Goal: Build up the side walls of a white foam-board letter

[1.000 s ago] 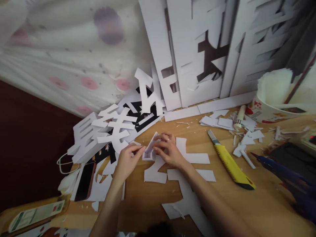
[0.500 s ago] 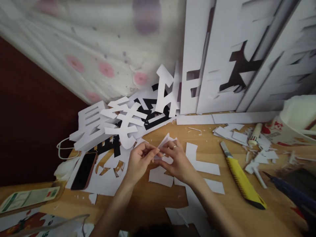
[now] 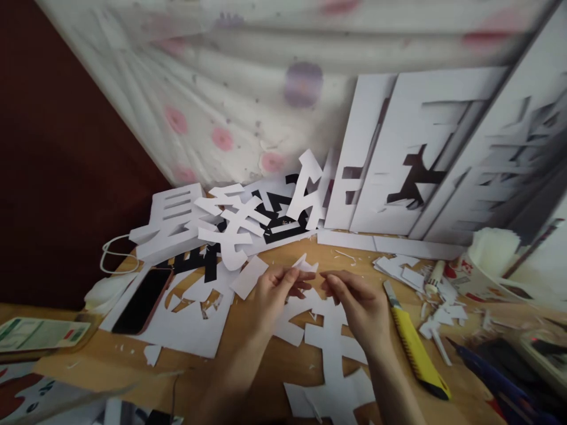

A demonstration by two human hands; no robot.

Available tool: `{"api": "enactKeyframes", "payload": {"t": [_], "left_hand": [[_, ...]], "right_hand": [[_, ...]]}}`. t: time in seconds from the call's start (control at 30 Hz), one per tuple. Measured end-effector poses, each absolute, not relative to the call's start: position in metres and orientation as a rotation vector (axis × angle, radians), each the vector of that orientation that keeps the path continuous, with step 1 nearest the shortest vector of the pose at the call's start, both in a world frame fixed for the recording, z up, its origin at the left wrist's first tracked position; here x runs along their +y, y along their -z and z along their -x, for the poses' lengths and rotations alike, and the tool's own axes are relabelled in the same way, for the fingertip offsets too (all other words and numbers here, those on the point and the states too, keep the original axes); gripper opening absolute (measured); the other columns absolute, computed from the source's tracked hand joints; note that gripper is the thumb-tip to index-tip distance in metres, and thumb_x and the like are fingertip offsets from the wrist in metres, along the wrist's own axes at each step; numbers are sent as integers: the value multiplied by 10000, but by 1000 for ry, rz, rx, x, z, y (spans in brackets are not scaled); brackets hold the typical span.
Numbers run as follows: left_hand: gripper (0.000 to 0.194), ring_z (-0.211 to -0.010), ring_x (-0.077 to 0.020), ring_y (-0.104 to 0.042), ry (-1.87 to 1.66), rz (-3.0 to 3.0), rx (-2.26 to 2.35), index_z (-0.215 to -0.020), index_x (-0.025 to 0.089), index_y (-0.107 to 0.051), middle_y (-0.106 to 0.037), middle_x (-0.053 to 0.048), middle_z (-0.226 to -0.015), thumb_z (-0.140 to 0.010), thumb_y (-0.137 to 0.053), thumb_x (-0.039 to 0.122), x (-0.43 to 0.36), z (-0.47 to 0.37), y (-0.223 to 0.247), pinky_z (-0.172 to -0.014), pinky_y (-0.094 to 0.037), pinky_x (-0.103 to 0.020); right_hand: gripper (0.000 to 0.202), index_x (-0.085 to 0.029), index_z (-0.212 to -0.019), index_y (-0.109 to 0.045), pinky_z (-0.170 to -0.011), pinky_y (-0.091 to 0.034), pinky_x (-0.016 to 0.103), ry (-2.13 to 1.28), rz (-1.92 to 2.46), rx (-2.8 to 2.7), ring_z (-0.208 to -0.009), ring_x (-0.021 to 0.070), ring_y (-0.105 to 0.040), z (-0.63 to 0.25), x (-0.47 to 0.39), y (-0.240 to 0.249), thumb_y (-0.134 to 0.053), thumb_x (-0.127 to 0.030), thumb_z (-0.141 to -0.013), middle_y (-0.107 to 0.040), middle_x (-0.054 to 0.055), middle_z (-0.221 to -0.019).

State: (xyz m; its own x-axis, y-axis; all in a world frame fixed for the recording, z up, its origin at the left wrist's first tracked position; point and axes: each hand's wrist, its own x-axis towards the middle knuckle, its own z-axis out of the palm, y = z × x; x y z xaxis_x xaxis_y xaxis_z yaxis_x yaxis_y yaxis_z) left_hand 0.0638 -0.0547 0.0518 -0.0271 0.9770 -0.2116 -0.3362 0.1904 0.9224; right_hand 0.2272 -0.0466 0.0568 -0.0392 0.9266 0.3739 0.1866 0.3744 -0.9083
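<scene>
My left hand [image 3: 278, 292] is raised over the table with thumb and fingers pinched together, pointing right. Facing it across a narrow gap, my right hand [image 3: 361, 301] is pinched as well. Anything between either set of fingertips is too small to make out. Just behind the fingers a small folded white piece [image 3: 305, 261] rests on the table. Below the hands lies a large white cut-out character [image 3: 333, 336], partly hidden by my right hand and wrist. A white rectangular piece [image 3: 249, 277] lies left of my left hand.
A yellow utility knife [image 3: 414, 348] lies right of my right arm, near paper scraps [image 3: 443, 319] and a paper tub [image 3: 476, 277]. A blue glue gun [image 3: 491, 372] sits front right. At left are a phone [image 3: 142, 300] and stacked white cut-out characters [image 3: 234, 227]. White boards [image 3: 376, 159] lean behind.
My hands were together around a folded white piece; they have moved apart, and the piece now lies behind them. My view has tilted up and shifted.
</scene>
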Motion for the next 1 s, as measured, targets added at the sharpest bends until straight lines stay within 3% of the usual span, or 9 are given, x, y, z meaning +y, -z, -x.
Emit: {"api": "enactKeyframes", "payload": {"t": [0.17,0.37,0.5,0.67,0.9,1.0], "left_hand": [[450,-892,-230,-761,-1212,-477,800,-927,128,-780,-804,-141,-1003,-731,-828,530,-73,-77,-76,-833,-587,-325],[411,-1006,-271,-748,-1174,-465,682,-948,123,-798,-800,-146,-1014,-787,-789,501,-90,-82,-84,-919,-572,-354],[436,-1074,-299,-720,-1183,-604,764,-962,139,-802,-791,-143,-1056,-805,-762,543,-99,-82,-82,-980,-551,-411],[470,-1091,-303,-710,-1117,-716,821,-1016,170,-804,-787,-134,-1080,-818,-731,590,-103,-78,-84,-1021,-525,-454],[550,-1224,-327,-647,-1024,-622,629,-1125,161,-782,-734,-157,-1245,-822,-710,614,-104,-80,-91,-1131,-426,-473],[610,-1324,-320,-575,-977,-574,509,-1205,155,-750,-678,-155,-1348,-857,-640,644,-105,-81,-96,-1189,-361,-450]], "right_hand": [[149,-321,-1031,-751,-750,-541,266,-613,1028,-1508,-866,150,-666,-231,-70,-64,-641,-269,-945,-732,5,-930],[375,-323,-1213,-689,-775,-538,295,-401,1097,-1609,-881,170,-613,-233,-81,-66,-770,-395,-854,-667,29,-1033],[104,-299,-992,-752,-706,-548,254,-396,1065,-1685,-824,154,-652,-236,-82,-73,-723,-293,-893,-680,15,-926],[107,-298,-842,-781,-679,-566,221,-565,953,-1653,-755,141,-702,-243,-83,-81,-706,-251,-901,-726,-2,-825],[82,-295,-792,-764,-677,-585,248,-485,941,-1426,-765,155,-702,-249,-85,-74,-748,-312,-871,-717,3,-803],[37,-309,-878,-766,-749,-596,282,-457,934,-1373,-863,171,-707,-250,-88,-71,-733,-323,-886,-731,15,-908]]}}
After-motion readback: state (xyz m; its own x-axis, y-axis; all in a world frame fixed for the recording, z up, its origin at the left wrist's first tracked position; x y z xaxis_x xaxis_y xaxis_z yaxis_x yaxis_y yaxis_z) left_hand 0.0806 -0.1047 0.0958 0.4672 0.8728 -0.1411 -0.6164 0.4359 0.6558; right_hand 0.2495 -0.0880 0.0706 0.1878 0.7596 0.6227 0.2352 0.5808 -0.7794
